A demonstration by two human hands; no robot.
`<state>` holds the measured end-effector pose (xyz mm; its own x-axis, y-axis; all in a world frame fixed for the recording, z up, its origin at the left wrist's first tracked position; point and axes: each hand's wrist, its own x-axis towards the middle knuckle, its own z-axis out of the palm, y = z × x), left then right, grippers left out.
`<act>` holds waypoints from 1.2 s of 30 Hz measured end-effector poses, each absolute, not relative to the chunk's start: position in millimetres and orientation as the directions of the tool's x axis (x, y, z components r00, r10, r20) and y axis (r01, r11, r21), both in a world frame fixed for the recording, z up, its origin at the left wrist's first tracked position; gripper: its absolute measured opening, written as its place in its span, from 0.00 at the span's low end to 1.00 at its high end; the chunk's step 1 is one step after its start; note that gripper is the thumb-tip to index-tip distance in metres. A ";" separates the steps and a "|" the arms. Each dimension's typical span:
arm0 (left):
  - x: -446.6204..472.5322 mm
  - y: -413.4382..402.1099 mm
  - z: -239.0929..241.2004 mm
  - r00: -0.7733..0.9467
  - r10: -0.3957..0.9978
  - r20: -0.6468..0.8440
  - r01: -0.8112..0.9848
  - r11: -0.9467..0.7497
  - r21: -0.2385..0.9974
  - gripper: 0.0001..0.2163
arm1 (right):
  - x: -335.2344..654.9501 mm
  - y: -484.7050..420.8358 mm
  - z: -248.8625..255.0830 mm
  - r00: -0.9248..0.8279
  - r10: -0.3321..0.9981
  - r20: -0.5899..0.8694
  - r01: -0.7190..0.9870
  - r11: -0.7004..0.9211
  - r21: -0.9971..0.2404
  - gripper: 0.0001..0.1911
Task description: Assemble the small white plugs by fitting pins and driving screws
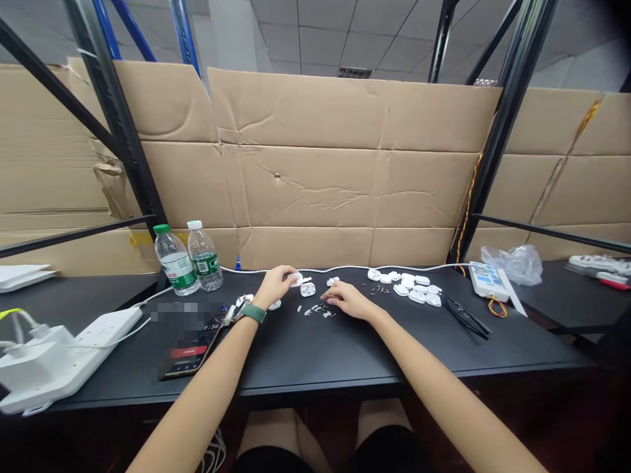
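My left hand, with a green band at the wrist, has its fingers closed on a small white plastic housing. Just right of it a white housing with dark openings lies on the black table. My right hand reaches in low with fingers slightly apart, tips beside a scatter of small metal pieces; no held item shows. Another white part lies just beyond its knuckles. More white parts lie by my left wrist, partly hidden.
To the right lie several white housings, small dark pins and black tweezers. Two bottles stand back left, near a phone and a power strip. A white box with wires and cardboard border the table.
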<state>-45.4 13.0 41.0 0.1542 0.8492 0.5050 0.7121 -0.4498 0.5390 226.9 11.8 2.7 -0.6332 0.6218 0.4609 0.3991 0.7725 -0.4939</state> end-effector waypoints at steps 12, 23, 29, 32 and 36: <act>-30.7 4.5 41.9 0.331 0.858 0.393 0.598 -0.513 0.615 0.18 | 230.7 -4.3 20.1 -0.703 0.661 0.261 0.363 0.650 -0.667 0.08; -32.8 5.8 40.5 0.294 0.821 0.490 0.587 -0.560 0.585 0.16 | 234.4 -4.5 21.3 -0.724 0.644 0.247 0.362 0.659 -0.659 0.07; -30.6 0.6 45.3 0.280 0.854 0.439 0.548 -0.517 0.657 0.16 | 235.3 -2.0 21.2 -0.717 0.656 0.235 0.397 0.661 -0.637 0.07; -28.5 -1.0 44.7 0.280 0.869 0.408 0.568 -0.492 0.660 0.16 | 235.9 -1.2 21.4 -0.722 0.645 0.250 0.376 0.670 -0.641 0.07; -27.6 2.1 38.8 0.301 0.881 0.364 0.573 -0.472 0.670 0.17 | 237.7 -0.3 21.7 -0.737 0.621 0.269 0.337 0.681 -0.650 0.07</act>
<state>-27.6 2.1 38.8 0.3006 0.8814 0.3642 0.5728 -0.4722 0.6700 237.7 -0.3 21.7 -0.7367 0.6206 0.2687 0.3370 0.6813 -0.6498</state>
